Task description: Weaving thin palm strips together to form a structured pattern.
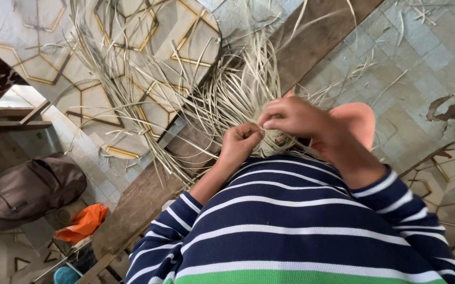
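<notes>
A bundle of pale dried straw strips [232, 89] fans out from a woven knot in my lap. My left hand [239, 143] is closed around strips at the knot's left side. My right hand [296, 118] pinches a strip between thumb and fingers just above the woven part [277, 139]. Both hands touch the weave and nearly meet. I wear a navy shirt with white stripes [290, 221]. Most of the woven part is hidden behind my hands.
Loose straw lies scattered over the patterned tile floor [132, 63]. A dark wooden beam [143, 200] runs diagonally under me. A brown bag [30, 184] and an orange cloth [82, 222] lie at the left. A pink rounded shape [356, 123] shows behind my right wrist.
</notes>
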